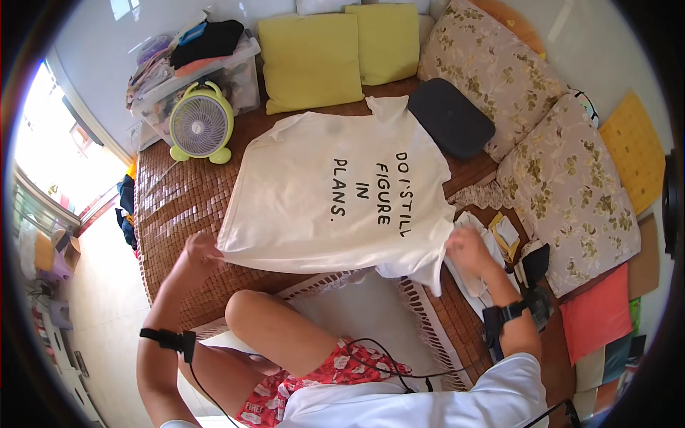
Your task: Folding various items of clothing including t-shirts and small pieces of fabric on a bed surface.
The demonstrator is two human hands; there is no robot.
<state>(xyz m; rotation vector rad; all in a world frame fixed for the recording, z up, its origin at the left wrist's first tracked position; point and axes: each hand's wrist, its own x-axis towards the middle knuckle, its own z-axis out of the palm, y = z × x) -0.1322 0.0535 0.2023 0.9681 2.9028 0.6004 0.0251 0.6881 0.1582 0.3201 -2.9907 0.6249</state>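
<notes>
A white T-shirt (300, 185) with black lettering is spread sideways in front of me, over a brown woven mat. Its hem is toward the left and its neck and sleeves toward the right. My left hand (203, 248) pinches the near hem corner. At the other end of the near edge, my right hand (467, 250) is closed on the shirt by the shoulder and sleeve. The near edge is drawn out between both hands, and a sleeve hangs down beside the right one. Most of the fingertips are hidden.
A green fan (202, 123) stands at the far left before a clear plastic bin (246, 75) heaped with clothes. Yellow cushions (310, 63) lean at the back. A dark cushion (451, 118) lies beyond the shirt, near floral cushions (571, 192). Small items lie right of my right hand.
</notes>
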